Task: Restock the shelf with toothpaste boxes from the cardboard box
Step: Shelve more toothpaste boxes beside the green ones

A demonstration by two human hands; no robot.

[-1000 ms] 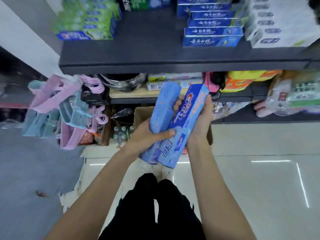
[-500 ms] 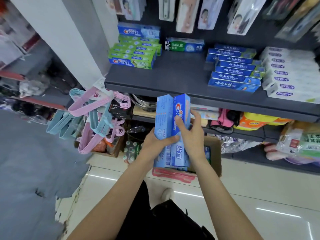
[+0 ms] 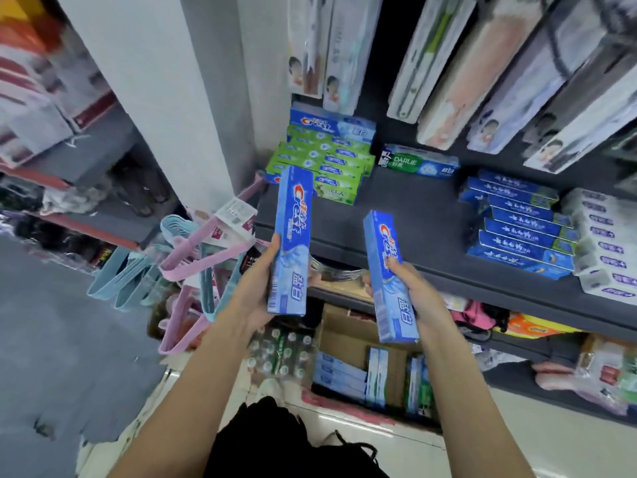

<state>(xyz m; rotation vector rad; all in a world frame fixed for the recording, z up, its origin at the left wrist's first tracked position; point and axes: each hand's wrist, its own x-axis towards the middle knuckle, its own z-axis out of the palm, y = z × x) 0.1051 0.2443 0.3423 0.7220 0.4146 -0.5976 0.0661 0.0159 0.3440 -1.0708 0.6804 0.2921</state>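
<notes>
My left hand grips a light blue Crest toothpaste box, held upright in front of the dark grey shelf. My right hand grips a second blue Crest box, also upright, a little lower and to the right. Both boxes hang just before the shelf's front edge. Below them the open cardboard box sits on the floor with several more toothpaste boxes inside. On the shelf lie a stack of green and blue boxes at the left and a bare patch in the middle.
A Darlie box lies at the back of the shelf. Stacks of dark blue boxes and white boxes fill the right. Toothbrush packs hang above. Pink and blue hangers hang at the left beside a white pillar.
The two boxes, held together before, have come apart, one in each hand. Both hands rose toward the shelf, and my view tilted upward.
</notes>
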